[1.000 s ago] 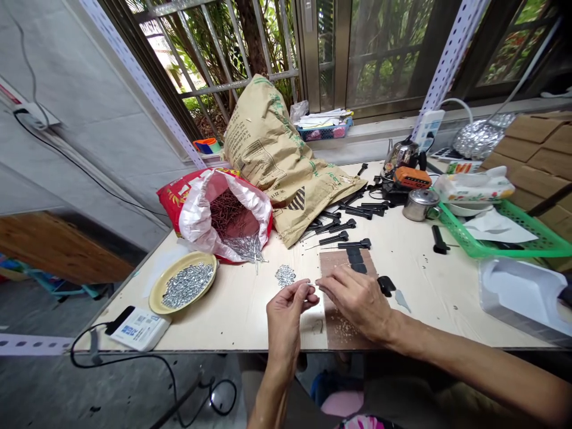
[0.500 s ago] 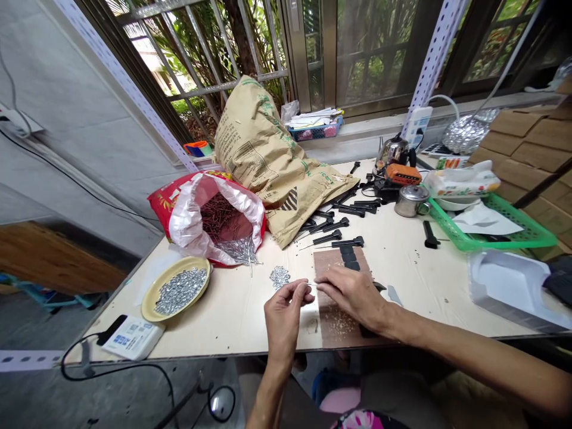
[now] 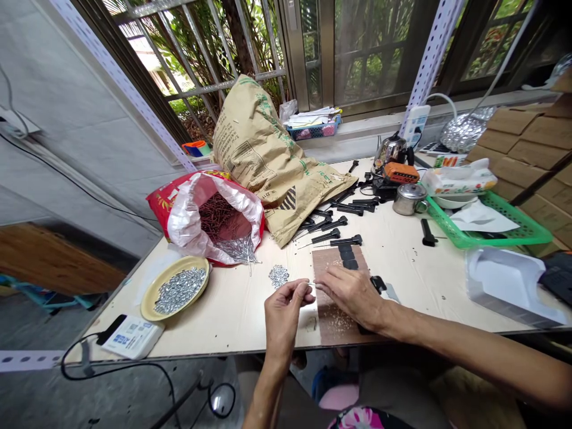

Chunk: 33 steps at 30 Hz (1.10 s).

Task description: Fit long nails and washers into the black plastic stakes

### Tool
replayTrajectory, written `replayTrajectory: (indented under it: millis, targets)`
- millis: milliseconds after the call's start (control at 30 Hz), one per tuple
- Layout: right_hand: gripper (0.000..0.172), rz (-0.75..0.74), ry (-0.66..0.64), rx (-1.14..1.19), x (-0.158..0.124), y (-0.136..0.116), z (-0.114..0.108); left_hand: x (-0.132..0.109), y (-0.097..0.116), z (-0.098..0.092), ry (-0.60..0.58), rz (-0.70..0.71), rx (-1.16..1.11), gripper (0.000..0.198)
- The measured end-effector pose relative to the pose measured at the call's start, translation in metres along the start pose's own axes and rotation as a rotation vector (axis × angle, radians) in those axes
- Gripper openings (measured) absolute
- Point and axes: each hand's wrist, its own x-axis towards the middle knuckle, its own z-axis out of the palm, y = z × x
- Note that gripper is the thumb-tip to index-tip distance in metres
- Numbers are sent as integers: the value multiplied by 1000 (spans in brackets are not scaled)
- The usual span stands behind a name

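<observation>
My left hand point(image 3: 288, 304) pinches thumb and forefinger together at the end of a thin metal rod point(image 3: 311, 283). Across from it, my right hand point(image 3: 353, 292) curls over the wooden board point(image 3: 326, 310), its fingertips at the rod's other end. A black plastic piece point(image 3: 378, 284) sticks out past the right knuckles; most of it is hidden by the hand. Just beyond my left fingers lies a small pile of shiny metal bits point(image 3: 279, 276). Black flat pieces point(image 3: 347, 253) rest on the board's far part, and pale crumbs are scattered on it.
Several black plastic handles with thin rods point(image 3: 326, 236) lie before a brown paper sack point(image 3: 263, 155). Left stand a red bag point(image 3: 163, 199) of brown screws and a yellow bowl point(image 3: 147, 301) of metal bits. Right are a metal cup point(image 3: 409, 199), green basket point(image 3: 491, 240) and white tray point(image 3: 509, 292).
The black piece beside my right hand has turned and shows a broader, blockier face. Both hands stay nearly in place, and the whole view has shifted slightly.
</observation>
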Motion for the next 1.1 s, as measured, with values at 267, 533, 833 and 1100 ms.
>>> replayTrajectory:
  millis: [267,533,833,1100]
  targets:
    - [17,45,-16,280,-3,2,-4,3,1,0,-103,-42,24,25]
    - [24,84,-151,368,-15,12,-15,6,-3,5,-169,-201,-11,28]
    - [17,231,4,170,-34,68,-22,12,-15,32,-129,-113,47,48]
    - [15,160,-4,-102,-16,161,-7,-3,-56,40,-120,292,538,44]
